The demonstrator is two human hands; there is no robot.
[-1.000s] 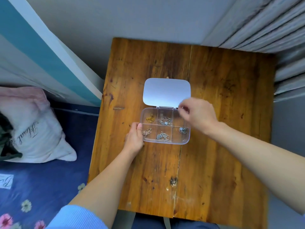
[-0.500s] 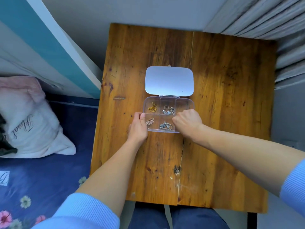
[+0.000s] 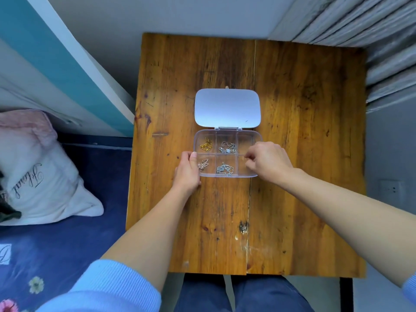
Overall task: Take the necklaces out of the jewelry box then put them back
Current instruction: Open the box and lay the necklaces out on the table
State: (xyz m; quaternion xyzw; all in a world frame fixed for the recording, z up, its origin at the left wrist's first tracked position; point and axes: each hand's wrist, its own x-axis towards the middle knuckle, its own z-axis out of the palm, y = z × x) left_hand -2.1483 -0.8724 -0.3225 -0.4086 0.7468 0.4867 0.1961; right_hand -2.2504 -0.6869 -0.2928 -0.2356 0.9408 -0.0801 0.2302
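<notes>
A clear jewelry box (image 3: 227, 133) lies on the wooden table with its lid (image 3: 227, 108) folded back flat. Its far row holds a gold necklace (image 3: 206, 145) on the left and a silver necklace (image 3: 228, 147) in the middle. The near row holds a rose-coloured necklace (image 3: 203, 164) and another silver necklace (image 3: 224, 169). My left hand (image 3: 188, 173) grips the box's left edge, thumb on the rim. My right hand (image 3: 269, 164) hovers over the near right compartment with thumb and fingertips curled close together. Whatever lies between them is hidden.
The wooden table (image 3: 304, 154) has a seam down its middle and bare board all around the box. A bed with a white pillow (image 3: 40, 174) and blue cover lies to the left. A wall runs behind, and a curtain (image 3: 382, 52) hangs at the right.
My right hand went from the box's far right corner down onto the near right compartment, then lifted slightly with fingers curled. The necklace seen there earlier no longer shows. The left hand stayed.
</notes>
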